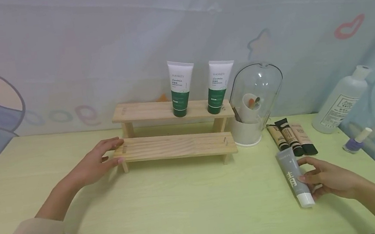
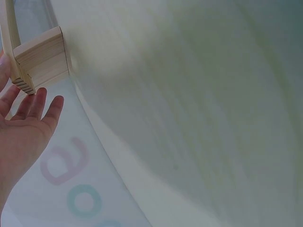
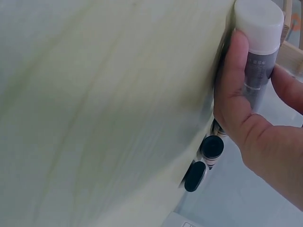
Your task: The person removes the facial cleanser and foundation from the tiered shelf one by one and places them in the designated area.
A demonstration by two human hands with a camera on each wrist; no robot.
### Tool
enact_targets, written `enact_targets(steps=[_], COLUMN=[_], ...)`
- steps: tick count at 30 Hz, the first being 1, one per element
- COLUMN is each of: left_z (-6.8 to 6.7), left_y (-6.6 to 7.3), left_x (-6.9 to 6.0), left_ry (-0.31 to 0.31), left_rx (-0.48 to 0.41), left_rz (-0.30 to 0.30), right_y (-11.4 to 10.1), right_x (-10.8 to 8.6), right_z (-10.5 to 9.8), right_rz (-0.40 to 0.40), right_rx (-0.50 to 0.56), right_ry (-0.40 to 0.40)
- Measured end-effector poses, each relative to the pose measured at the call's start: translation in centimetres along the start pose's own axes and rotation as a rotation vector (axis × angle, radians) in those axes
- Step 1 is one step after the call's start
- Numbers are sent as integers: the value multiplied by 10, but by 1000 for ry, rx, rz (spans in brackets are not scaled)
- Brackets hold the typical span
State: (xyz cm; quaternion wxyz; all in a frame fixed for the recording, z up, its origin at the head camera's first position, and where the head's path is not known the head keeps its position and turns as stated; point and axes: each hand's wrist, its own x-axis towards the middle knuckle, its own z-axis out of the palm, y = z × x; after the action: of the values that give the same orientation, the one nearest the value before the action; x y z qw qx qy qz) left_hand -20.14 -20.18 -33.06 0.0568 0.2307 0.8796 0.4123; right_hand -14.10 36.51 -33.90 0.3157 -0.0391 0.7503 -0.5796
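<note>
At the left end of a two-tier wooden display stand [image 1: 177, 145], my left hand [image 1: 95, 164] grips the lower board with thumb in front and fingers behind. The left wrist view shows this hand's fingertips [image 2: 40, 97] at the board's end [image 2: 23, 82]. My right hand [image 1: 334, 178] holds a grey squeeze tube [image 1: 293, 176] with a white cap [image 3: 259, 23], thumb on one side and fingers on the other. The tube's cap points toward me; whether it touches the table cannot be told. Two white-and-green tubes [image 1: 181, 90] [image 1: 219, 87] stand cap down on the upper board.
A clear-domed brush holder [image 1: 246, 131] stands right of the stand. Several beige and black cosmetic tubes [image 1: 291, 137] lie just beyond the grey tube. Farther right are a white bottle [image 1: 342, 102] and a purple nail polish bottle [image 1: 354, 144]. A printed cloth [image 1: 122, 54] hangs behind the table.
</note>
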Motion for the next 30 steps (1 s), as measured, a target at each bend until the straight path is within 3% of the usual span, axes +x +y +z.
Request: enact_targets(steps=[10, 21, 30], left_z=[0, 1, 1], left_y=[0, 0, -1], left_x=[0, 0, 2], left_ry=[1, 3, -3], left_rx=[3, 3, 8], left_rz=[-6, -8, -14], right_y=[-2, -1, 0], right_x=[1, -1, -5], right_z=[3, 0, -4], right_rz=[34, 26, 41], right_rx=[-80, -92, -105], right_ry=[82, 59, 96])
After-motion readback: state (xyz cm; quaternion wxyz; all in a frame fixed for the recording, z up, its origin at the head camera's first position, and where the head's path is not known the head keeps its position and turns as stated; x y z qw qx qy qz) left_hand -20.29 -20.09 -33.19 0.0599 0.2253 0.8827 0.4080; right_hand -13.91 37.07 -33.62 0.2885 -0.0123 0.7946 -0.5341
